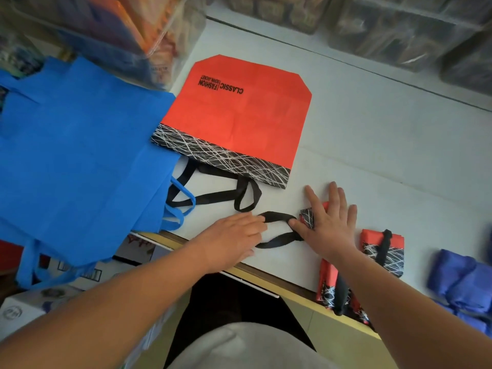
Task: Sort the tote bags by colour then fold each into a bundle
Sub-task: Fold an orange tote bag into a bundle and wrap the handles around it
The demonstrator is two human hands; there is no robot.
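Bundling under way at the near edge of the counter (372,145): a folded red tote bag (308,214) is pinned beneath the right hand (330,222), its fingers (336,195) straight and spread, gripping nothing. The bag's black strap (278,237) is met by the left hand (234,235); whether it is pinched cannot be told. The strap is best drawn taut and wound round while the fold is held down. A flat red tote (239,115) with loose handles (213,197) lies just beyond and could be snagged; blue totes (80,155) are piled left, tied red bundles (383,251) and violet-blue bundles (463,278) right.
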